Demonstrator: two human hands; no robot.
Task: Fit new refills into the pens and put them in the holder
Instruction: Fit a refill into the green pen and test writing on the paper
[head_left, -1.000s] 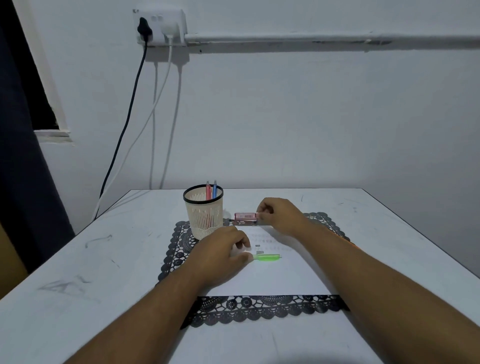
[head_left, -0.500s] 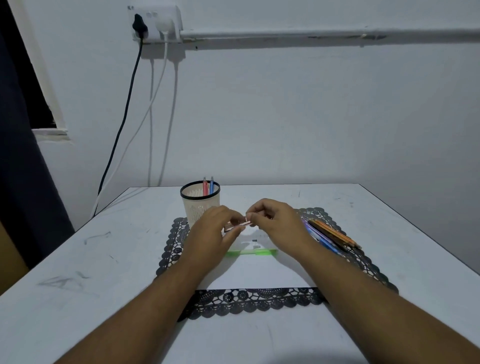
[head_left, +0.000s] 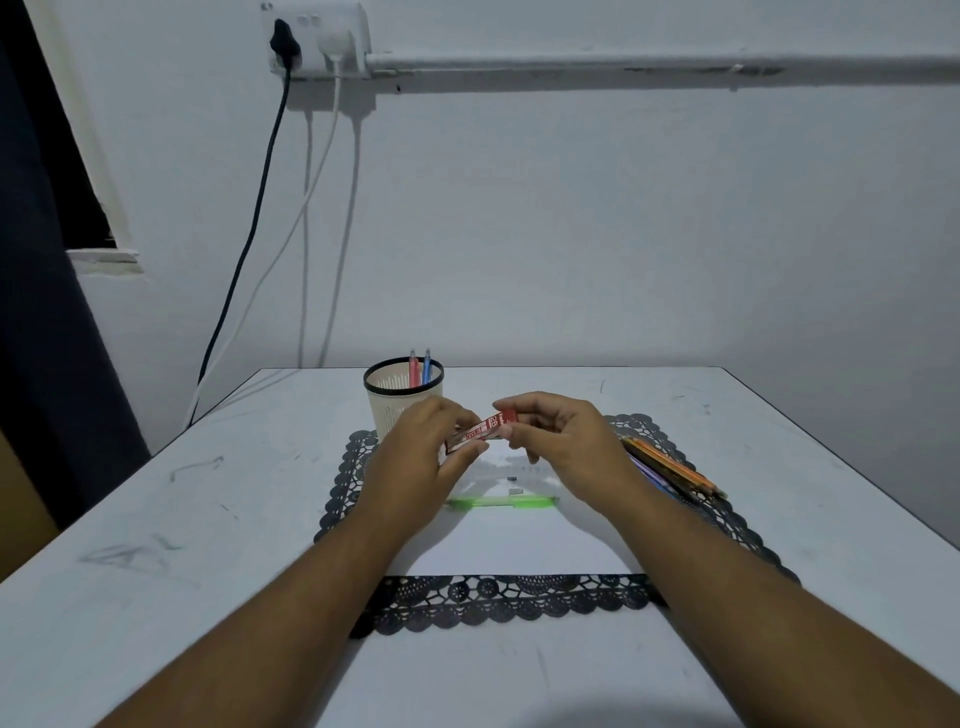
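Head view: we pinch a slim red refill case (head_left: 482, 431) between left hand (head_left: 426, 457) and right hand (head_left: 561, 441), above white paper (head_left: 519, 545) on a black lace mat (head_left: 493, 603); a translucent green pen (head_left: 501, 502) lies below, the mesh holder (head_left: 403, 402) behind on the bench (head_left: 156, 519)

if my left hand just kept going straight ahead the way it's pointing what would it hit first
Most likely the pen holder. Your left hand points forward, slightly right, gripping the red refill case together with your right hand. The holder stands just beyond its fingers, though depth is unclear from one view.
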